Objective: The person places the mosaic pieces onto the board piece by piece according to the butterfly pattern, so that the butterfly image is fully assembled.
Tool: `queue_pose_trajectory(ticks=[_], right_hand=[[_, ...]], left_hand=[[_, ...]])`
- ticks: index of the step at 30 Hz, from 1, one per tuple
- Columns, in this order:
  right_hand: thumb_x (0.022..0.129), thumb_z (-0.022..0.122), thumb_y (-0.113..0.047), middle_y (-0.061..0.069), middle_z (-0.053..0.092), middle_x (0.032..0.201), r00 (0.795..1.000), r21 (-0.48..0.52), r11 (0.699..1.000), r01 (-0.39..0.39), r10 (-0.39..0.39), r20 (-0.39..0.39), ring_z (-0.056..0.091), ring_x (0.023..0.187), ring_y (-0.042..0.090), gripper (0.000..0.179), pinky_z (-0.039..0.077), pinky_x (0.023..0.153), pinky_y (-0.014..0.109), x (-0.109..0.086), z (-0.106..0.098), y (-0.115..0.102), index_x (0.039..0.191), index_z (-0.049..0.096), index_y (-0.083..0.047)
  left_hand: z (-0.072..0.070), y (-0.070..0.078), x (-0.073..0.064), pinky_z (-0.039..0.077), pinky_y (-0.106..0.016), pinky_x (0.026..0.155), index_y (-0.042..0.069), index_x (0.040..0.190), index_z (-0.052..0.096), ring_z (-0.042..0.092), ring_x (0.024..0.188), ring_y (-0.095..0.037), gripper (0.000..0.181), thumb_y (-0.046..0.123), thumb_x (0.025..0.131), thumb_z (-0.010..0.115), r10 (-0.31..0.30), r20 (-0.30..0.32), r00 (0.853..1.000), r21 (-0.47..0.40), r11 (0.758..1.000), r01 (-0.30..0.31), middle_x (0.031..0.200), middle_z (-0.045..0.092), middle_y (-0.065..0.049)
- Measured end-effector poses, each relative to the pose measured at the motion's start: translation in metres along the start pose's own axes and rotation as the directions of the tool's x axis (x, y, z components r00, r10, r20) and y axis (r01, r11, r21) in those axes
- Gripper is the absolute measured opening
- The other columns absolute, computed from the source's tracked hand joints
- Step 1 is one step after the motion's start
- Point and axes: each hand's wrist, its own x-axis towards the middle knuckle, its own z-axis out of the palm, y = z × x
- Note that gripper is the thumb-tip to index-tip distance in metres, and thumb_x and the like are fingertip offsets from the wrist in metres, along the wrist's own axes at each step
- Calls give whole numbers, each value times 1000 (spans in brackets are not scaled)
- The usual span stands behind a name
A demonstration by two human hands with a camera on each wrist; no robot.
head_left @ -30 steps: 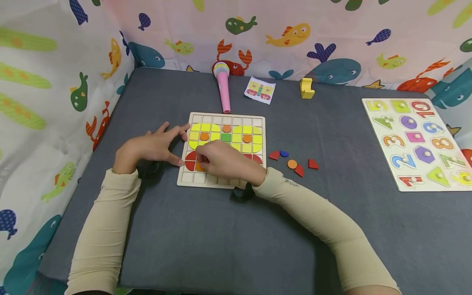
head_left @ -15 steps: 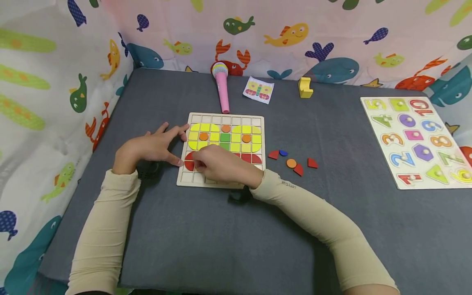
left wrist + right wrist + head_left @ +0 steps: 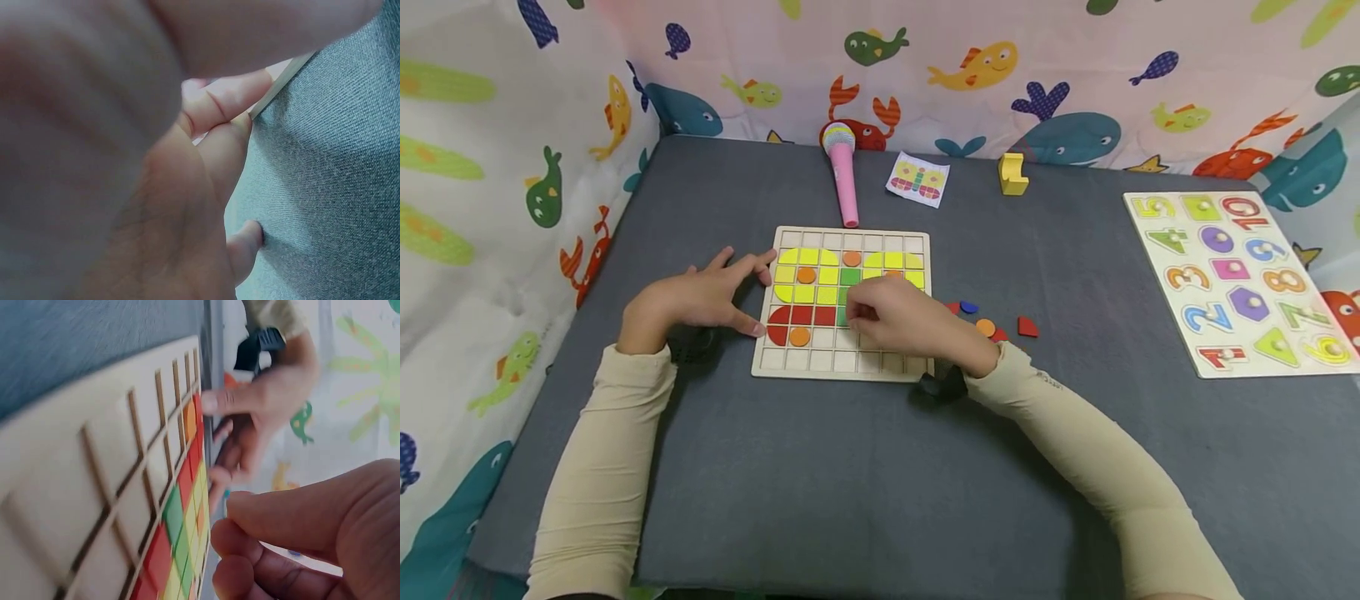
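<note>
A wooden grid board [image 3: 808, 363] lies on the table with yellow, orange, green and red flat pieces set in its squares. At its left edge, my left hand [image 3: 696, 298] spreads its thumb and fingers, the tips touching the rim. My right hand [image 3: 910, 315] is over the board's right half, fingers curled and thumb close to the index tip. In the right wrist view nothing shows between those fingertips. An orange disc [image 3: 800, 337] sits in the lower left of the grid, below a row of red pieces [image 3: 802, 315]. Some red pieces on the right are hidden under my right hand.
Right of the board lie loose pieces: a red one [image 3: 1027, 327], an orange disc [image 3: 985, 327] and a blue half-round [image 3: 969, 307]. Behind stand a pink toy microphone [image 3: 844, 179], a butterfly picture card [image 3: 917, 179] and a yellow block [image 3: 1012, 175]. A number puzzle [image 3: 1240, 283] lies far right.
My right hand has moved right, off the lower left squares, uncovering the orange disc there. My left hand has stayed at the board's left edge. The head view has shifted slightly.
</note>
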Motion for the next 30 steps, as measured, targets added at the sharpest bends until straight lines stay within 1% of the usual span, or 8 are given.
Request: queue_pose_trajectory(ticks=[2,6,12,19,22,24,26,30], right_hand=[[97,70,1,-1,65,80,1000,1,1000,-9,9,-19,57,75,18,11,50,71,34,-9,-6,6,90,74,-6],[97,74,-1,-1,65,81,997,-2,998,-58,58,-48,57,76,19,6,50,69,34,-27,-20,18,94,76,-6],[96,79,-3,4,65,86,987,-77,987,-141,134,-92,57,80,22,4,49,69,38,-51,-40,34,100,77,-3],[96,79,-4,11,69,110,977,-131,968,-212,211,-21,57,104,31,17,52,92,48,-68,-56,49,113,76,-3],[96,80,-3,12,68,113,975,-160,963,-218,222,13,54,107,32,20,51,93,49,-70,-57,55,116,76,-3],[95,80,-2,13,69,113,977,-194,960,-202,211,29,53,106,32,22,51,91,48,-71,-55,59,116,76,-3],[94,81,0,13,69,112,980,-228,957,-179,193,40,53,104,32,23,50,90,47,-72,-53,62,116,76,-3],[93,80,1,13,68,110,982,-241,957,-163,180,52,53,102,32,23,51,88,47,-74,-49,65,116,77,-4]], left_hand=[[0,-6,3,-10,-84,113,29,149,41,-19,160,-45,105,63,66,97,1,0,1000,-4,1000,-1,179,6,-10],[0,-11,6,-9,-85,112,28,134,47,-18,160,-47,93,64,65,97,13,-6,1000,-5,1000,-13,180,3,-7],[0,-12,10,-9,-85,112,29,134,47,-18,160,-46,92,65,65,97,12,-7,1000,-5,1000,-12,180,4,-8],[-2,-13,10,-10,-85,111,28,133,47,-19,159,-48,93,66,63,97,8,-5,1000,3,1000,-8,180,1,-5],[-4,-9,6,-10,-85,112,28,132,47,-19,159,-47,90,63,66,97,6,-8,1000,7,1000,-6,180,1,-3],[-4,-5,3,-9,-84,113,28,134,46,-18,160,-47,87,59,70,97,11,-19,1000,11,1000,-11,180,3,-5],[-3,0,-2,-9,-83,114,29,142,44,-18,160,-47,89,55,75,95,16,-22,1000,14,1000,-16,180,4,-9],[2,3,-8,-8,-81,115,30,160,33,-17,160,-47,102,51,79,94,22,-27,999,11,1000,-22,178,9,-16]])
